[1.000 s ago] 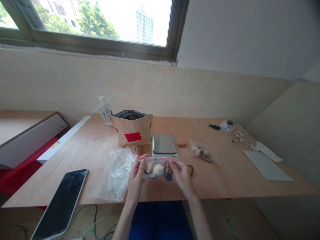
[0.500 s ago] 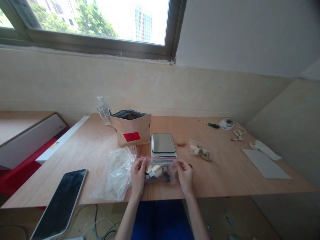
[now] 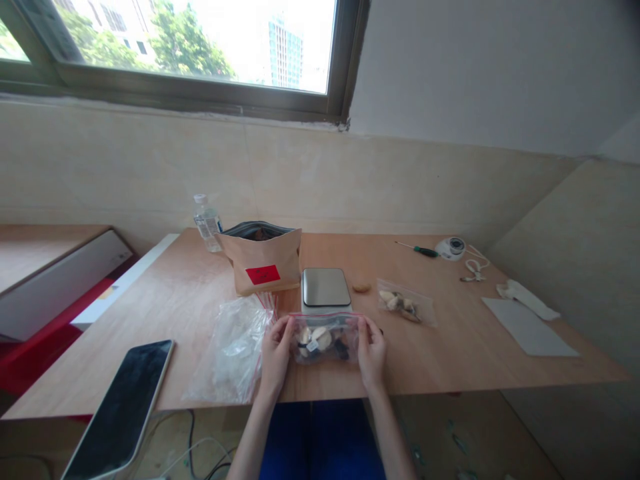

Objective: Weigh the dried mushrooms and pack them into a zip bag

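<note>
A clear zip bag (image 3: 327, 341) with a red seal line hangs between my hands near the table's front edge. Inside it are pale slices, dark pieces and a small white packet. My left hand (image 3: 277, 350) pinches its upper left corner, and my right hand (image 3: 371, 348) pinches the upper right one. Just behind the bag sits a small scale (image 3: 327, 288) with a bare metal plate. Beside my left hand lies a stack of clear zip bags (image 3: 230, 350). An open brown paper pouch (image 3: 263, 257) with a red label stands behind that stack.
Right of the scale are a tan oval piece (image 3: 361, 288) and another filled zip bag (image 3: 404, 305). Farther right lie a screwdriver (image 3: 425, 252), a white dome camera (image 3: 451, 249) and a white sheet (image 3: 530, 327). A bottle (image 3: 207, 225) and a large phone (image 3: 120, 407) are on the left.
My right hand's grip has shifted slightly along the top edge, and the bag's front now faces me more squarely. Its contents have moved a little to the right.
</note>
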Tool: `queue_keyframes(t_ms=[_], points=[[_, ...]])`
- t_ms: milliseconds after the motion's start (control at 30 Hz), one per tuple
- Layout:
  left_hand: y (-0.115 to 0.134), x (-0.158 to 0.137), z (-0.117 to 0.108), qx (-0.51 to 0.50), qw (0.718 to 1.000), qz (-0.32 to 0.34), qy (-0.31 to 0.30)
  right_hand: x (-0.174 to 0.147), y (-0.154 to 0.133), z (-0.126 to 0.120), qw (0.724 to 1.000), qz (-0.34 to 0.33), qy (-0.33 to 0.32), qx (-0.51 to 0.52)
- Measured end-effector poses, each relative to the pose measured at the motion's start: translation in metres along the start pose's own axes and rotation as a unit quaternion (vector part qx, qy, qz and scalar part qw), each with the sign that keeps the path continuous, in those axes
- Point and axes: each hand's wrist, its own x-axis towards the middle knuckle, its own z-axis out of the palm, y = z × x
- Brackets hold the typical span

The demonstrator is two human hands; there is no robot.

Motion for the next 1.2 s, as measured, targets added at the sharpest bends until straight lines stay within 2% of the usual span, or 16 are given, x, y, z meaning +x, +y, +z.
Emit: queue_keyframes(t_ms=[167,433,567,633,733,833,900,1000,1100,1200], points=[[0.003,0.000,-0.005,0.045,0.998,0.019,0.038,0.000,-0.004,0.000,1.000,-0.010,0.013,0.008],[0.015,-0.002,-0.011,0.016,0.999,0.026,0.020,-0.005,-0.005,-0.005,1.000,-0.005,0.009,0.015],[0.019,-0.007,-0.009,0.018,0.999,0.026,0.022,-0.005,-0.007,-0.011,0.999,-0.029,0.001,-0.027],[0.020,-0.009,-0.008,0.026,0.999,0.025,0.024,-0.004,-0.015,-0.015,0.995,-0.073,-0.009,-0.071],[0.022,-0.012,-0.007,0.040,0.998,0.046,0.010,-0.003,-0.039,-0.016,0.964,-0.196,-0.042,-0.174],[0.023,-0.012,-0.007,0.054,0.996,0.076,-0.002,-0.003,-0.070,-0.008,0.909,-0.289,-0.148,-0.263],[0.024,-0.011,-0.007,0.067,0.993,0.095,-0.012,-0.001,-0.087,0.001,0.874,-0.318,-0.234,-0.282],[0.026,-0.011,-0.009,0.091,0.988,0.121,-0.029,0.003,-0.100,0.013,0.848,-0.336,-0.308,-0.272],[0.027,-0.012,-0.010,0.112,0.984,0.134,-0.028,0.006,-0.102,0.019,0.832,-0.346,-0.333,-0.278],[0.028,-0.013,-0.009,0.126,0.981,0.142,-0.029,0.004,-0.100,0.022,0.819,-0.361,-0.326,-0.306]])
